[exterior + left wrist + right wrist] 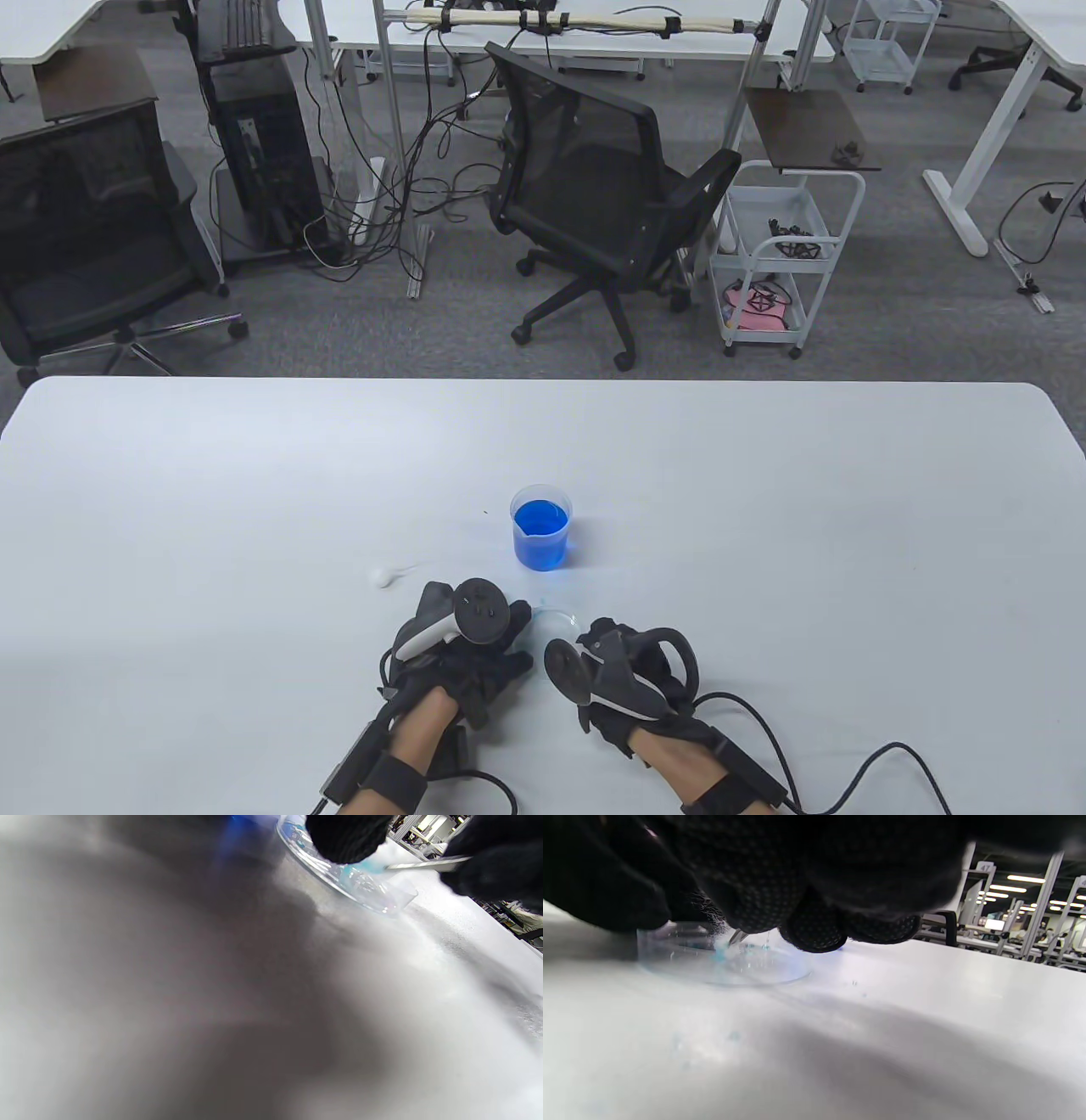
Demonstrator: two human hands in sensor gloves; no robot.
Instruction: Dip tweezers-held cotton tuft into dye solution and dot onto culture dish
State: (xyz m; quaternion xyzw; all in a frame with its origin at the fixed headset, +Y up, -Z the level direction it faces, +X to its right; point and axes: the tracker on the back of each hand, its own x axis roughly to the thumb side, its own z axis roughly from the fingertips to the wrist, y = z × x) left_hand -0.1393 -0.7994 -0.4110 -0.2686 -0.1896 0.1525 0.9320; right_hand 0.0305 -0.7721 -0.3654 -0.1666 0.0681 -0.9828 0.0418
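White table (254, 475), near edge; right hand (632, 679) pinches tweezers (428, 864), tuft (360, 868) in dish (670, 959); left hand (467, 645) steadies its rim; pressing hard could smear dye.

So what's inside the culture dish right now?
Inside the culture dish: the tweezers tip with blue-stained cotton tuft and small blue drops. Gloved fingers hide its far part.

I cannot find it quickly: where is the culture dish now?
In the table view the culture dish lies on the table between the left hand and right hand, just in front of the blue beaker.
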